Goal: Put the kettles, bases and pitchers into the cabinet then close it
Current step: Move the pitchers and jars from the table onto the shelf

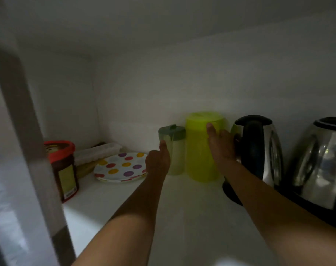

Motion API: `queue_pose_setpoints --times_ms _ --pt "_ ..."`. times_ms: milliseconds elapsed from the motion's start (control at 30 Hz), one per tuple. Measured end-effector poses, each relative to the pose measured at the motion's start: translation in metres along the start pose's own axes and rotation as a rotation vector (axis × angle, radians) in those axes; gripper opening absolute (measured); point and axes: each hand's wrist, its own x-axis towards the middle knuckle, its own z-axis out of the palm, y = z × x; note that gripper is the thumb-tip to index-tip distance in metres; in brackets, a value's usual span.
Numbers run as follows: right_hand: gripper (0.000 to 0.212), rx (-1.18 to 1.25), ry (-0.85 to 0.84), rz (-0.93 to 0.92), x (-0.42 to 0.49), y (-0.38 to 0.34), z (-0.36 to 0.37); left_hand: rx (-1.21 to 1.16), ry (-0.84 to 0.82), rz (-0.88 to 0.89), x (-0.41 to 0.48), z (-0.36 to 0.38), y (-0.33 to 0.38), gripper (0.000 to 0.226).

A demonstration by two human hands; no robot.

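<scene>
Inside the cabinet, both arms reach to the back of the white shelf (182, 208). The left hand (158, 160) is wrapped around the small pitcher (175, 150) with the grey-green lid, thumb up its front. The right hand (221, 144) grips the right side of the yellow-green pitcher (198, 146), which stands touching the small one. Two steel kettles (259, 148) (320, 166) stand just right on their black bases (230, 192).

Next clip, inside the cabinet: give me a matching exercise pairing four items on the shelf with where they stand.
Items:
1. small pitcher
2. yellow-green pitcher
3. red-lidded jar
4. polka-dot plate

Places:
A. far left, by the door frame
B. lying flat, left of both pitchers
C. under the left hand
D. under the right hand, beside a kettle

Pairs: 1-C, 2-D, 3-A, 4-B
</scene>
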Motion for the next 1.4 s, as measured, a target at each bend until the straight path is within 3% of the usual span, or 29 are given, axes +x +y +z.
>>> queue_pose_setpoints --times_ms 200,433,667,833,1067,1200,1400 --pt "0.071 -0.158 0.016 -0.007 -0.060 -0.010 -0.027 0.096 -0.026 0.101 -0.053 -0.033 0.006 0.062" --pt "0.049 -0.320 0.060 -0.020 -0.179 -0.024 -0.070 0.183 -0.147 0.140 -0.158 -0.090 0.004 0.057" --pt "0.045 -0.345 0.004 -0.012 -0.318 -0.042 -0.093 0.088 -0.204 0.142 -0.262 -0.166 -0.028 0.052" --pt "0.042 -0.301 -0.078 -0.087 -0.383 -0.083 -0.078 0.058 -0.065 0.125 -0.288 -0.245 -0.038 0.052" --pt "0.035 -0.251 -0.345 -0.199 -0.485 -0.119 -0.008 0.070 0.165 0.010 -0.334 -0.378 -0.090 0.049" --pt "0.030 -0.232 -0.503 -0.219 -0.567 -0.132 0.045 0.129 0.302 -0.081 -0.366 -0.477 -0.137 0.051" --pt "0.045 -0.219 -0.778 -0.289 -0.726 -0.166 0.137 0.127 0.537 -0.254 -0.410 -0.653 -0.218 0.051"
